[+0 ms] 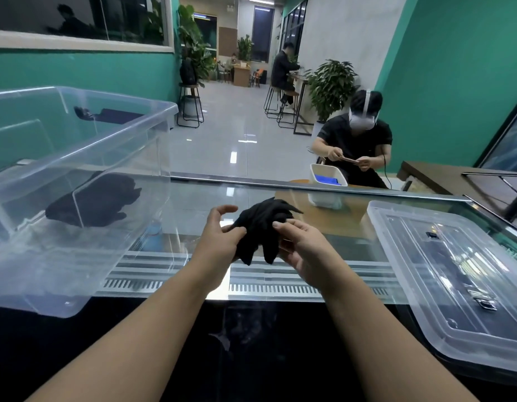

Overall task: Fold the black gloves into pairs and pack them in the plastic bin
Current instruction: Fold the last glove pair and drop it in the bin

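A bunched pair of black gloves (261, 227) hangs above the glass counter, its fingers pointing down and to the upper right. My left hand (219, 242) pinches its left side between thumb and fingers. My right hand (300, 248) grips its right side with the thumb on top. The clear plastic bin (86, 146) stands at the left. Inside it, on the floor, lies a folded bundle of black gloves (97, 200).
The bin's clear lid (454, 274) lies flat on the counter at the right. A glass counter top (210, 195) with a metal edge runs across. Beyond it a seated person wears a headset (361, 117), beside a white container (326, 181) on a wooden table.
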